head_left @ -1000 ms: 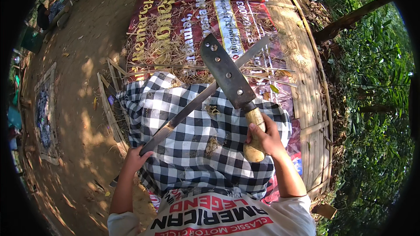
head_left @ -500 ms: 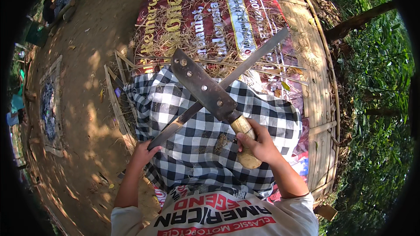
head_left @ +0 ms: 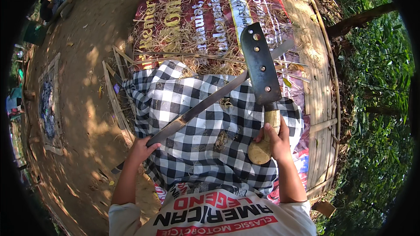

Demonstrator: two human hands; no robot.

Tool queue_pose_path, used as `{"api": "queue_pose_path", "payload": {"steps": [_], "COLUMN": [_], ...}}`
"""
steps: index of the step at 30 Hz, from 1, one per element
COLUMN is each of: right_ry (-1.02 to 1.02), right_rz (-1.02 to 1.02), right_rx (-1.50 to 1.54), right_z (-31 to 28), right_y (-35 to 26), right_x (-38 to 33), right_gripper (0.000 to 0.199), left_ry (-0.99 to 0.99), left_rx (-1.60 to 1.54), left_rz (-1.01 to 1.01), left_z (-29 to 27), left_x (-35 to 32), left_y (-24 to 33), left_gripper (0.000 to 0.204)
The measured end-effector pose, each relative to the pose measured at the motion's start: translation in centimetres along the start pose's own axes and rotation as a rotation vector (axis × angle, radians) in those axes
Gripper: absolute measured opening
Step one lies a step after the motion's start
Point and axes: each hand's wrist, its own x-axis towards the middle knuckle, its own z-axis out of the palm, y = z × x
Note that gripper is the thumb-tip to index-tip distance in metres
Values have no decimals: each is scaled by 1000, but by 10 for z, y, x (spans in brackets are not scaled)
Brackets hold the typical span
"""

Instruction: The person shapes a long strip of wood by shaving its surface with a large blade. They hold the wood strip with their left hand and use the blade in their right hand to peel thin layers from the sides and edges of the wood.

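Note:
My left hand (head_left: 141,149) is closed around the lower part of a long, flat bamboo strip (head_left: 210,100), which slants up and right above my lap. My right hand (head_left: 279,142) grips the round wooden handle (head_left: 260,152) of a broad knife. Its dark, blunt-ended blade (head_left: 262,63) points away from me, with bright round spots along its length. The blade crosses in front of the strip near its far end and hides a short piece; I cannot tell whether they touch. Beneath both lies a black-and-white checked cloth (head_left: 197,144), spread over my lap.
Thin curled shavings (head_left: 175,30) litter a red printed banner (head_left: 151,0) ahead of me. A slatted bamboo platform edge (head_left: 313,83) runs along the right, with greenery (head_left: 376,105) past it. Loose wooden pieces (head_left: 117,105) rest at left beside bare earth (head_left: 87,83).
The knife has swung clockwise and moved right, from lying across the middle of the strip to near its far end. My right hand moved right with it; the left hand barely shifted.

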Motion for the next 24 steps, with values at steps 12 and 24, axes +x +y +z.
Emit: {"api": "queue_pose_path", "payload": {"steps": [12,24], "right_ry": [-414,-72], "right_rz": [193,68], "right_rx": [-147,-133], "right_z": [26,14], "right_y": [-2,-1], "right_x": [-24,-24], "right_gripper": [36,34], "left_ry": [13,34], "left_rx": [-1,72], "left_rz": [28,54], "left_z": [-1,-2], "left_x": [1,1], "left_y": [17,11], "left_gripper": [40,42]}}
